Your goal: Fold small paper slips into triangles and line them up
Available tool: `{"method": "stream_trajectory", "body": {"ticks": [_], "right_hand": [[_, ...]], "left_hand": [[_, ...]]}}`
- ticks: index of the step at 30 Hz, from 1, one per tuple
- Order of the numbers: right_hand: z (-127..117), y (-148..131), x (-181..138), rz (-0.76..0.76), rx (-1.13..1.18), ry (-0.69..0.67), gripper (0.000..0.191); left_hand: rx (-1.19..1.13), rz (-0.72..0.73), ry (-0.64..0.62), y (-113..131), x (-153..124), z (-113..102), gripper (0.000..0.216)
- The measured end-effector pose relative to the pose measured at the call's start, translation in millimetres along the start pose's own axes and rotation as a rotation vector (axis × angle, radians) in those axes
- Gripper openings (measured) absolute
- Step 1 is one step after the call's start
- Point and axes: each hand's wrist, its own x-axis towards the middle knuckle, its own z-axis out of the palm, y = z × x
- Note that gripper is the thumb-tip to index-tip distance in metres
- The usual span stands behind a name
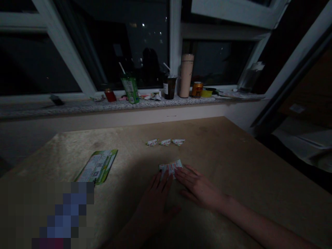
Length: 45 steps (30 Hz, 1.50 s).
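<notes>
A small printed paper piece [171,168] lies flat on the tan table [233,162]. My left hand [154,200] rests flat with its fingers stretched out, the fingertips on the paper's lower left edge. My right hand [197,186] also lies flat with fingers extended, its fingertips touching the paper's right side. Neither hand grips anything. Beyond the paper, three small folded paper pieces [166,142] lie in a row. The scene is dim.
A green and white leaflet [98,166] lies on the table at left. The stone windowsill [77,107] holds a green carton with a straw [130,89], a dark cup [169,87], a tall pink tumbler [186,75], an orange can [197,89] and a red jar [110,95].
</notes>
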Motion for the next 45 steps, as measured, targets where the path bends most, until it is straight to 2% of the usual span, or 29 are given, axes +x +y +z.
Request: {"method": "stream_trajectory", "body": {"ticks": [7, 20, 29, 33, 38, 45], "right_hand": [[-1.0, -1.8, 0.2, 0.036, 0.006, -0.038, 0.051], [9.0, -4.1, 0.1, 0.042, 0.022, 0.035, 0.045], [-4.7, 1.2, -3.9, 0.055, 0.166, -0.039, 0.047], [-4.2, 12.0, -0.2, 0.100, 0.053, 0.016, 0.039], [-6.1, 19.1, 3.1, 0.096, -0.056, 0.010, 0.046], [-10.1, 13.0, 3.0, 0.054, -0.143, 0.025, 0.048]], "left_hand": [[0.014, 0.009, 0.001, -2.2, -0.7, 1.2, 0.081], [0.015, -0.010, -0.025, -2.5, -0.8, 0.4, 0.079], [0.023, 0.013, -0.015, -7.5, -3.2, 0.6, 0.077], [0.025, 0.009, -0.023, -6.5, -2.2, -2.3, 0.077], [0.022, 0.010, -0.011, -7.1, -2.2, -0.6, 0.077], [0.034, 0.007, -0.020, -6.4, -1.8, -0.7, 0.078]]}}
